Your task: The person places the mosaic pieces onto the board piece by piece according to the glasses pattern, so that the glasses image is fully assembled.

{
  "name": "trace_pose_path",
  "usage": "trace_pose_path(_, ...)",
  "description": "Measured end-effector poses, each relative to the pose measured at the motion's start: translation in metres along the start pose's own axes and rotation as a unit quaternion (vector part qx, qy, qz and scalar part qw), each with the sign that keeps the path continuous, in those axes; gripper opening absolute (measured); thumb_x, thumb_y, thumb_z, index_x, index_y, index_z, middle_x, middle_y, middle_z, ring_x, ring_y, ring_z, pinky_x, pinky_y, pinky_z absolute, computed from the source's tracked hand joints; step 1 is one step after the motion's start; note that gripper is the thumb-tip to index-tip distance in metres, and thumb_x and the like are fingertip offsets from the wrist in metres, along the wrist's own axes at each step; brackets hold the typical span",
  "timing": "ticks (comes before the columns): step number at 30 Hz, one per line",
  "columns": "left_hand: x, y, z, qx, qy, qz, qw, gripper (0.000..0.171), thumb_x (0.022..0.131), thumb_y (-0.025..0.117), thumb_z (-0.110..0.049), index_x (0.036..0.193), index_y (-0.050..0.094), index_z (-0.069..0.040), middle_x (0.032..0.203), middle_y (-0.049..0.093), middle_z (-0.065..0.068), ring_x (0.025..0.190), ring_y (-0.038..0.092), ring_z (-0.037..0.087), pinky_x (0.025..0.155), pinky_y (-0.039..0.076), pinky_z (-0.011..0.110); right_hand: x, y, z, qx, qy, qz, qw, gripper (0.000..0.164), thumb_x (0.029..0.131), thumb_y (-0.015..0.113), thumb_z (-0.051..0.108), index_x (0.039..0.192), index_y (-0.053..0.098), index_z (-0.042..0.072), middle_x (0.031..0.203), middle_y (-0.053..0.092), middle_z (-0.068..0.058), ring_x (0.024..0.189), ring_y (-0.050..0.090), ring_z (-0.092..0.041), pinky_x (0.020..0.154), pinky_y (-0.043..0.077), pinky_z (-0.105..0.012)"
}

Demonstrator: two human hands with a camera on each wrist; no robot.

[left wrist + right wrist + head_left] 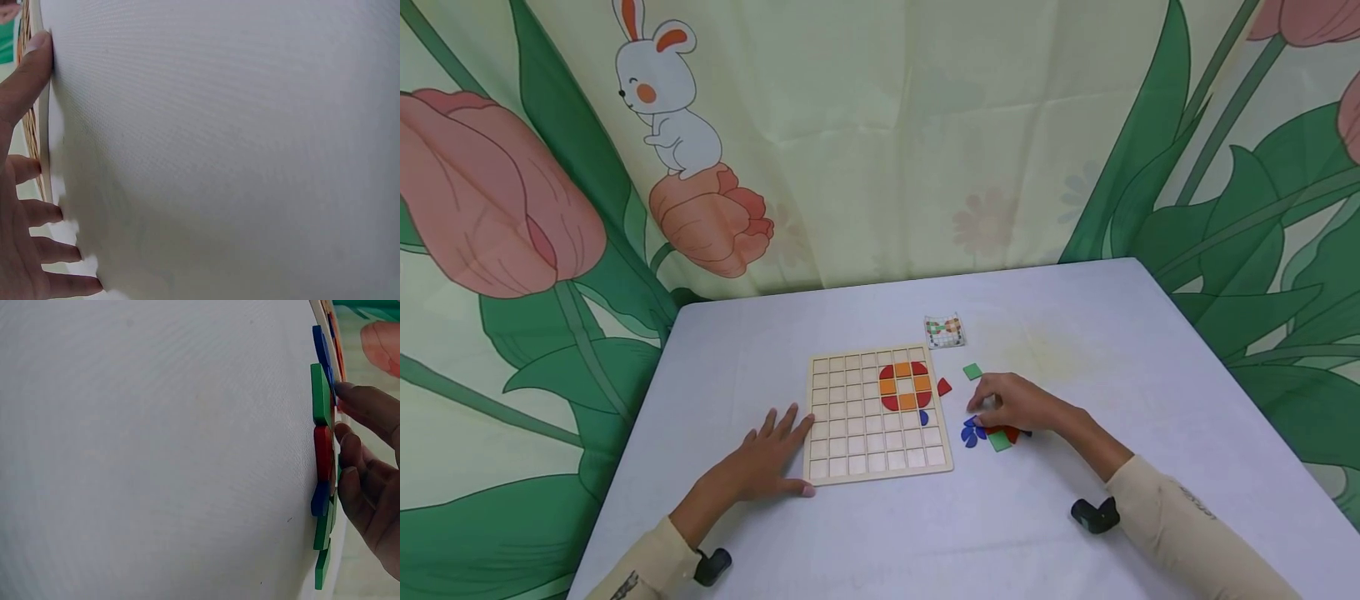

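Note:
A wooden grid board lies on the table. In its upper right, red quarter-round and orange square tiles form a ring around one bare cell, and a blue half-round tile sits just below. My left hand rests with spread fingers against the board's left edge, its thumb at the lower corner. Right of the board, my right hand hovers over loose tiles, thumb tip at the blue tiles. The right wrist view shows a gap between thumb and fingers, with green tiles and a red tile alongside.
A small pattern card lies behind the board's upper right corner. A green square tile and a red tile lie apart from the pile. The white tabletop ends at a printed curtain behind.

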State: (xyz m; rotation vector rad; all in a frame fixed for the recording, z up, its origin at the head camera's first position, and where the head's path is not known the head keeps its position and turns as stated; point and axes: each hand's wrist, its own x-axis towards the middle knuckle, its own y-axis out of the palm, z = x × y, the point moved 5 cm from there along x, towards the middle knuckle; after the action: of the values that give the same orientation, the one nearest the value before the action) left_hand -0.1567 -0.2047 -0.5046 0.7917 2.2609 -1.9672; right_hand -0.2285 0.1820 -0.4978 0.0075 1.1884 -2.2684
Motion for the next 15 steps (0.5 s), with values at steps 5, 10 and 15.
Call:
trace_pose_path(5, 0.0001, 0.0000, 0.0000, 0.006, 0.001, -0.003, 1.0000, 0.112, 0.074, 0.073, -0.071, 0.161, 0.025, -0.018, 0.168, 0.016, 0.018, 0.151, 0.014, 0.052, 0.110, 0.029, 0.072, 0.0007, 0.0024, 0.0021, -0.006, -0.017, 0.008, 1.000, 0.013, 0.085, 0.081, 0.020, 0.098, 0.082, 0.019, 0.095, 0.065, 0.005, 0.091, 0.058, -0.012, 0.070, 0.054, -0.022)
trace_pose_path(10, 0.0004, 0.0008, -0.0001, 0.005, 0.003, -0.004, 1.0000, 0.112, 0.074, 0.073, -0.071, 0.161, 0.025, -0.018, 0.167, 0.016, 0.019, 0.151, 0.014, 0.052, 0.109, 0.029, 0.072, 0.0020, 0.0041, 0.0052, -0.017, -0.031, 0.011, 0.999, 0.011, 0.085, 0.081, 0.018, 0.096, 0.082, 0.021, 0.095, 0.063, 0.007, 0.094, 0.058, -0.010, 0.073, 0.053, -0.020)
trace_pose_path(15, 0.0003, 0.0008, -0.0002, 0.005, 0.003, -0.004, 1.0000, 0.112, 0.074, 0.073, -0.071, 0.161, 0.025, -0.018, 0.167, 0.016, 0.019, 0.151, 0.014, 0.052, 0.109, 0.029, 0.072, 0.0025, 0.0036, 0.0089, -0.014, -0.041, 0.021, 0.999, 0.014, 0.087, 0.079, 0.014, 0.099, 0.082, 0.020, 0.098, 0.064, 0.005, 0.091, 0.058, -0.010, 0.070, 0.054, -0.020)
